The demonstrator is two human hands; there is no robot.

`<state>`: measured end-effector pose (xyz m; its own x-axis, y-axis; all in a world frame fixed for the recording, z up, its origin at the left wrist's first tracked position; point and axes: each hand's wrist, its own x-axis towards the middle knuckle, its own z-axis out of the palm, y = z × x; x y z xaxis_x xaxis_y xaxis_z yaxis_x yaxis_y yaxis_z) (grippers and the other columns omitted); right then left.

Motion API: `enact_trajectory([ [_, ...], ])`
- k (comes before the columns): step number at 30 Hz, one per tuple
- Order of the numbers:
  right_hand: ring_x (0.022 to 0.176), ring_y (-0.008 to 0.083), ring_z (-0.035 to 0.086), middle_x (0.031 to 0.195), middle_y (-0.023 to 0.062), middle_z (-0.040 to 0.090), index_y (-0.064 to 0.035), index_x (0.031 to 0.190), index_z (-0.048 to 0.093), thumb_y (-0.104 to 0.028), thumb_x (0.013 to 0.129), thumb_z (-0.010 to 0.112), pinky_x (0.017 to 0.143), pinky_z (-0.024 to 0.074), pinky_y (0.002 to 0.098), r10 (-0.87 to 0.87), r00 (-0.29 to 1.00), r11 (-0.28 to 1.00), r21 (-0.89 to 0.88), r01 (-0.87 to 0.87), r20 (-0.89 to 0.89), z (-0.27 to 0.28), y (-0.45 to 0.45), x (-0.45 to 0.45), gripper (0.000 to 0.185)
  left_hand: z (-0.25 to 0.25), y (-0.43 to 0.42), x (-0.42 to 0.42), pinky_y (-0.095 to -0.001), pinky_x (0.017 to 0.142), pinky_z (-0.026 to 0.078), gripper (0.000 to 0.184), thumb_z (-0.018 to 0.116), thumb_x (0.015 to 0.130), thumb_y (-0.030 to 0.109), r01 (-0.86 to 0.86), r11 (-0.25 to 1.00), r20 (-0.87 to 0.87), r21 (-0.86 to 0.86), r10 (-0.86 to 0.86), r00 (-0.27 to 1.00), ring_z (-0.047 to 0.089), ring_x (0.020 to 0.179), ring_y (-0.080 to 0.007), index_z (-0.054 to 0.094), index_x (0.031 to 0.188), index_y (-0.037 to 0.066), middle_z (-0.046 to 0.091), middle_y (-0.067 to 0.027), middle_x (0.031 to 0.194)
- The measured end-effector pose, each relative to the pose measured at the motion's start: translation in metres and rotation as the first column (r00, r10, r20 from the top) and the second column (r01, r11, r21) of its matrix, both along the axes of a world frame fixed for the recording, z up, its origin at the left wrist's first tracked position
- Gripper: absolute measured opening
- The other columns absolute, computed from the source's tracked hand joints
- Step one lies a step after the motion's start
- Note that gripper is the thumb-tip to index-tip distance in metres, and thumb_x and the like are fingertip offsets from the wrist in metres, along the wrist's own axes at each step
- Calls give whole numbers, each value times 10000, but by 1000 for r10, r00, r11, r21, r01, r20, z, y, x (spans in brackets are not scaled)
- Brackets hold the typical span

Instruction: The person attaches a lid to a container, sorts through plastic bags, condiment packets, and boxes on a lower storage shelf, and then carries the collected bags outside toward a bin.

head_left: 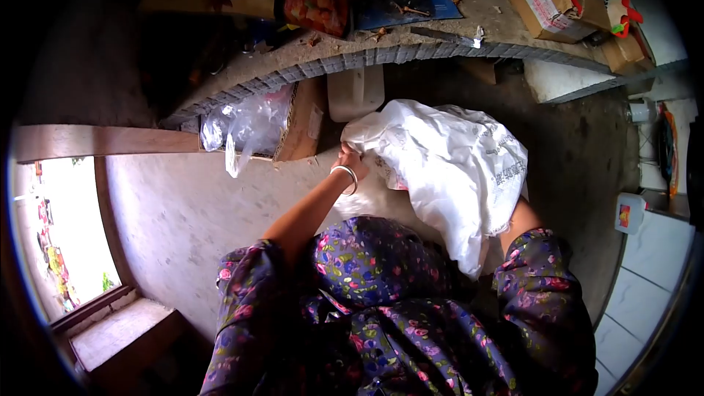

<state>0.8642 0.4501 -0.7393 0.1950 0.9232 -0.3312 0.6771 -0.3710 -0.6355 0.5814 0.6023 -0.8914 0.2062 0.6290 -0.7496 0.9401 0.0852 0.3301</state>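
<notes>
A large white woven sack (447, 169) with dark printed characters hangs crumpled in front of me. My left hand (350, 165), wearing a silver bangle (349, 176) at the wrist, is closed on the sack's left edge. On the other side my right forearm (522, 220) goes under or into the sack, so the hand and its fingers are hidden. Below the sack's left part there is something pale that I cannot make out.
A cardboard box (302, 121) of clear plastic bags (253, 126) stands at the left under a rough shelf (411, 48). A whitish container (355, 92) is beside it. On the shelf lie packets, a knife (447, 37) and an open carton (554, 4). White tiles (653, 286) line the right.
</notes>
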Motion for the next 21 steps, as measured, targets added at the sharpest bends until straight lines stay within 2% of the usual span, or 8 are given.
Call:
enact_trajectory([
  [2, 1332, 265, 372, 1443, 134, 396, -69, 1406, 388, -184, 922, 504, 1102, 286, 351, 7, 1000, 1000, 0, -7, -16, -1, 0, 0, 511, -41, -13, 4, -364, 975, 435, 1208, 763, 702, 360, -156, 980, 153, 121, 137, 979, 509, 1197, -356, -111, 1425, -54, 429, -293, 1342],
  [4, 1333, 264, 372, 1444, 133, 395, -69, 1406, 388, -185, 921, 505, 1102, 286, 351, 1, 999, 1000, 5, -1, -37, 2, -1, 1, 512, 12, -7, 21, -380, 841, 495, 1334, 839, 642, 376, -579, 735, 181, -353, 661, 729, 571, 1075, -276, -170, 1428, -6, 453, -244, 1334],
  [5, 1333, 264, 371, 1444, 133, 395, -69, 1406, 388, -185, 921, 505, 1103, 286, 351, -7, 999, 1000, 7, 7, -54, 5, -2, 2, 513, 2, -16, 22, -348, 679, 511, 1170, 868, 631, 349, -712, 628, 334, -313, 775, 536, 613, 874, -181, 118, 1458, -2, 597, -159, 1150],
  [8, 1333, 263, 371, 1445, 133, 394, -68, 1406, 388, -187, 920, 506, 1103, 285, 351, -68, 982, 996, 47, 77, -175, 26, -10, 11, 514, -60, -19, 19, -311, 617, 505, 748, 840, 695, 307, -532, 630, 505, -566, 775, 380, 630, 761, -141, 493, 1274, -13, 673, -80, 915],
  [9, 1334, 263, 370, 1445, 132, 394, -68, 1406, 389, -187, 920, 507, 1104, 285, 351, -115, 963, 989, 61, 133, -243, 34, -14, 15, 514, -57, -23, 26, -282, 574, 496, 370, 792, 767, 241, -575, 645, 378, -502, 762, 526, 624, 671, -121, 658, 1026, 12, 678, -21, 790],
  [10, 1334, 262, 370, 1445, 132, 394, -68, 1406, 389, -188, 920, 507, 1104, 285, 351, -160, 928, 978, 76, 196, -335, 44, -19, 18, 515, 6, -28, 34, -291, 609, 505, 355, 760, 804, 215, -558, 698, 330, -449, 710, 622, 634, 731, -123, 642, 1058, -3, 684, -36, 878],
  [15, 1335, 261, 369, 1446, 131, 392, -67, 1406, 389, -191, 919, 509, 1105, 284, 351, -184, 712, 908, 159, 387, -677, 96, -33, 20, 517, 82, -36, 33, -293, 720, 519, 365, 737, 829, 245, -124, 801, 726, -585, 586, 361, 637, 817, -127, 632, 1067, -12, 673, -47, 961],
  [21, 1335, 259, 368, 1448, 130, 390, -66, 1405, 389, -194, 917, 511, 1107, 283, 351, -96, 587, 864, 226, 450, -804, 113, -32, 4, 519, 93, -18, 31, -289, 739, 525, 415, 744, 818, 252, -326, 709, 600, -626, 704, 380, 643, 828, -140, 608, 1123, 4, 672, -65, 987],
])
